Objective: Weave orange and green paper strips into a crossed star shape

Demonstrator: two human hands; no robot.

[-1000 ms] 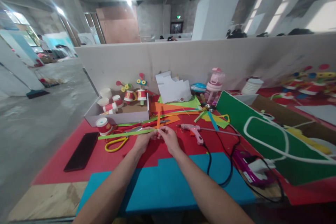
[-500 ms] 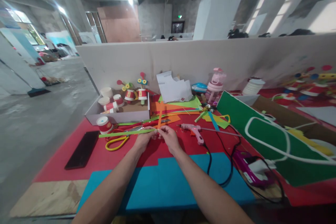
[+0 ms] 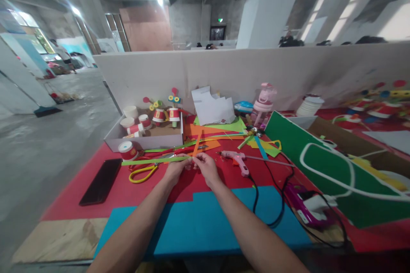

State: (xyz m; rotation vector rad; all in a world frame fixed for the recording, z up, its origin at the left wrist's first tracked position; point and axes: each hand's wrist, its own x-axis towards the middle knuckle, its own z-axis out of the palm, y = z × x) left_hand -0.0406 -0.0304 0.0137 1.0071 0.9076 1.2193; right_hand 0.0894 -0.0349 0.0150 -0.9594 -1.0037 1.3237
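My left hand is closed on a green paper strip, which sticks out to the left above the table. Close beside it, my right hand pinches the lower end of an orange paper strip that points up and away. The two strips meet at my fingertips; whether they are joined there is hidden. Behind the left hand lie scissors with yellow handles. A pink glue gun rests on the red tabletop to the right of my hands.
A black phone lies at left, near a paper cup. Behind stands a white box of cups and small cup figures. Blue sheets cover the front edge. At right are a green board, a purple power strip and cables.
The orange strip's far end has tilted slightly to the right. Both hands stay together in nearly the same place, and the green strip has barely moved.
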